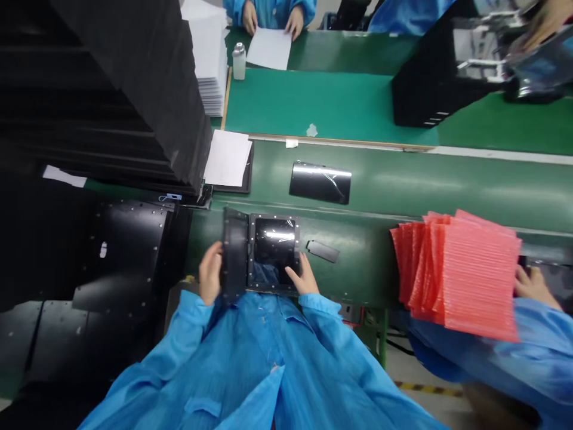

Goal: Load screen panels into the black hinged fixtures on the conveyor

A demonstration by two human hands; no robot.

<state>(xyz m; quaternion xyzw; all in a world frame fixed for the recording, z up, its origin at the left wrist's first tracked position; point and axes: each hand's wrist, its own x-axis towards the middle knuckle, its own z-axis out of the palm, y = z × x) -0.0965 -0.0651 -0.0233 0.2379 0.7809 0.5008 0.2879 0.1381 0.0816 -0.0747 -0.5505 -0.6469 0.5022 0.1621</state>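
Observation:
In front of me at the table edge is a black two-leaf case (pixel 274 251) with small rivets along its frame and a glossy dark panel inside. Its left leaf (pixel 234 254) stands tilted up and looks slightly blurred. My left hand (pixel 210 275) is closed on the outer edge of that leaf. My right hand (pixel 304 275) grips the right edge of the case, its thumb over the glossy panel and its other fingers partly hidden. A small dark flat strip (pixel 323 251) lies to the right of the case. Farther off rests a glossy black panel (pixel 320 182).
Tall stacks of black sheets (pixel 134 89) rise at the left, with black riveted panels (pixel 125 245) below. White papers (pixel 227 158) lie on a black tray. Red bubble-wrap bags (pixel 478 275) pile up at the right, beside a co-worker's hand (pixel 537 286). Another person's hands (pixel 294 22) hold paper opposite.

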